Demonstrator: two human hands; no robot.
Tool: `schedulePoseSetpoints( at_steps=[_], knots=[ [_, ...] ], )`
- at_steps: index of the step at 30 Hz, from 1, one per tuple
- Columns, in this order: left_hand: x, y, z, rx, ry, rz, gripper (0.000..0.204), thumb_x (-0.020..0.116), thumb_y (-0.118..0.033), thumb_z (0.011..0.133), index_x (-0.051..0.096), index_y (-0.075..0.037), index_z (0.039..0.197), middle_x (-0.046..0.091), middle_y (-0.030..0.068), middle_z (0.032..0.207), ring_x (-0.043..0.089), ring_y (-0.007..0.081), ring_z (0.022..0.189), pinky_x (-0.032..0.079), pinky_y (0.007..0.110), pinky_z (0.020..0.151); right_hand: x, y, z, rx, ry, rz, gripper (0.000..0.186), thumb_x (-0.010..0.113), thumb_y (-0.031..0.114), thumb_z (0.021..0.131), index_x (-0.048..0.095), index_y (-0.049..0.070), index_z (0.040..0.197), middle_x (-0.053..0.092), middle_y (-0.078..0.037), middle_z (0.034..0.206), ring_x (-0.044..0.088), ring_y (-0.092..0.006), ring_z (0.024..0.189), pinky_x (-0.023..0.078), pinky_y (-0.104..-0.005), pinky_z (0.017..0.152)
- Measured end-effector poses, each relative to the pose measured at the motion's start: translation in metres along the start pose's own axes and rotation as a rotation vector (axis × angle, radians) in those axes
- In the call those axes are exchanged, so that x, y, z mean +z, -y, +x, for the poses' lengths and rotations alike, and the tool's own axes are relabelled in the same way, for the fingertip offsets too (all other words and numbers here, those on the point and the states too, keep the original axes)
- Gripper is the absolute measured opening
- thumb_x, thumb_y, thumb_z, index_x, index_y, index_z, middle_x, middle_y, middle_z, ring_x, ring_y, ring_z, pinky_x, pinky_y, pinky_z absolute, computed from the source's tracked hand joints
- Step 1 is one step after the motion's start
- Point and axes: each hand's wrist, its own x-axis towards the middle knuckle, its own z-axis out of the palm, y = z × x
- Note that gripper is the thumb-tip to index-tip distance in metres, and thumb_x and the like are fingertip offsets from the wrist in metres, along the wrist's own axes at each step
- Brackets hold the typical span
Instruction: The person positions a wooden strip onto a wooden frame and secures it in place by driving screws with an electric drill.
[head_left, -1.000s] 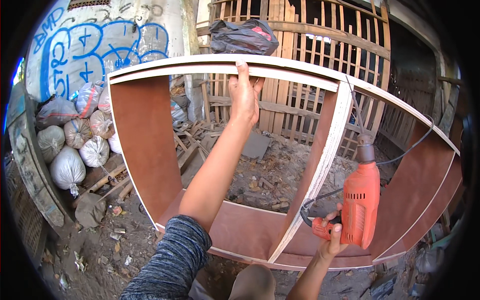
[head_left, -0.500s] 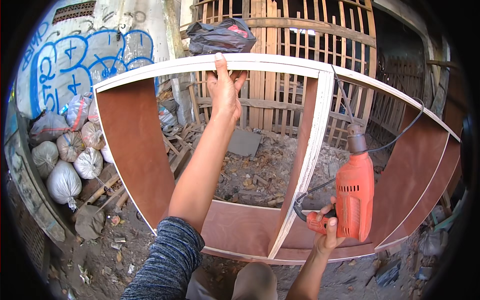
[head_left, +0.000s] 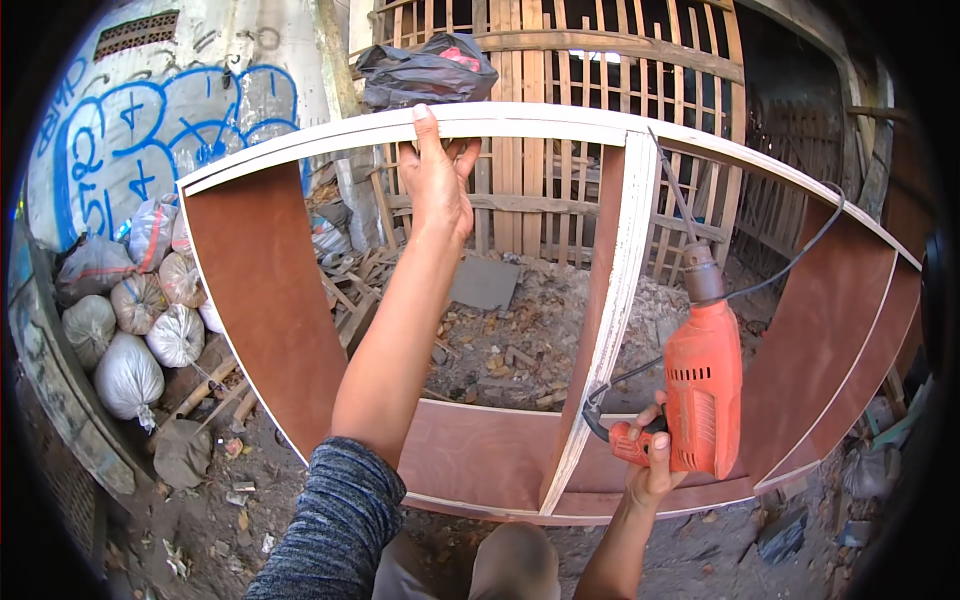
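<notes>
A wooden cabinet frame with white edges (head_left: pixel 540 120) and reddish-brown panels stands in front of me. My left hand (head_left: pixel 437 190) grips its far top rail, thumb over the white edge and fingers beneath. A white-edged divider (head_left: pixel 617 290) runs through the frame, right of that hand. My right hand (head_left: pixel 652 474) is closed round the handle of an orange-red power drill (head_left: pixel 703 380) that points away from me. Its long thin bit (head_left: pixel 674 190) reaches the far rail beside the divider's end; whether the tip touches wood I cannot tell.
A dark cord (head_left: pixel 800 268) loops from behind the drill to the frame's right side. Stuffed sacks (head_left: pixel 130 375) are piled at left, near scrap wood. Beyond the frame are a black plastic bag (head_left: pixel 420 78) and a wooden slat fence (head_left: pixel 520 225). Rubble covers the ground.
The whole view has shifted slightly, so the frame, drill and hands appear a little further left. Both hands keep the same grips.
</notes>
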Motion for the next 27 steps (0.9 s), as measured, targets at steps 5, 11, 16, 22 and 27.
schedulePoseSetpoints(
  at_steps=[5,11,16,22,27],
  knots=[
    [0.0004,-0.0006,-0.0005,0.012,0.011,-0.007,0.08,0.067,-0.056,0.097,0.032,-0.007,0.15,0.047,0.0154,0.142,0.056,0.0335,0.13,0.054,0.048,0.107,-0.0038,0.0013,0.0017,0.002,0.036,-0.016,0.056,0.07,0.023,0.094,0.052,-0.006,0.138,0.062,-0.021,0.131,0.062,-0.0195,0.09,0.056,-0.0296,0.064],
    [0.0019,0.0011,-0.0018,0.025,-0.012,-0.021,0.075,0.066,-0.055,0.097,0.035,-0.01,0.149,0.05,0.0123,0.139,0.058,0.0295,0.125,0.056,0.046,0.105,-0.0051,0.0018,0.0009,-0.014,0.031,-0.006,0.055,0.071,0.022,0.094,0.052,-0.005,0.138,0.062,-0.021,0.132,0.062,-0.02,0.091,0.056,-0.0293,0.063],
    [-0.0012,0.001,0.0018,0.021,0.021,-0.026,0.071,0.065,-0.054,0.099,0.037,-0.01,0.146,0.052,0.0111,0.134,0.059,0.0267,0.121,0.057,0.045,0.103,-0.0058,0.0033,0.0007,-0.01,0.041,0.006,0.055,0.07,0.022,0.094,0.052,-0.005,0.138,0.062,-0.022,0.131,0.062,-0.02,0.092,0.057,-0.0296,0.063],
    [0.0002,0.0022,-0.0003,0.025,0.013,-0.033,0.069,0.064,-0.054,0.099,0.037,-0.01,0.146,0.052,0.0116,0.134,0.059,0.0269,0.122,0.057,0.046,0.103,-0.0041,0.0059,0.0004,-0.038,0.057,-0.019,0.055,0.069,0.022,0.094,0.052,-0.005,0.138,0.062,-0.022,0.131,0.062,-0.0204,0.092,0.056,-0.0301,0.064],
    [0.0012,0.0011,-0.0007,0.021,0.008,-0.053,0.07,0.065,-0.054,0.099,0.037,-0.01,0.146,0.051,0.0125,0.137,0.058,0.0284,0.125,0.056,0.046,0.104,-0.0054,0.0059,-0.0014,-0.001,0.056,-0.002,0.055,0.069,0.022,0.093,0.052,-0.007,0.137,0.062,-0.022,0.131,0.061,-0.021,0.092,0.056,-0.0301,0.063]
  ],
)
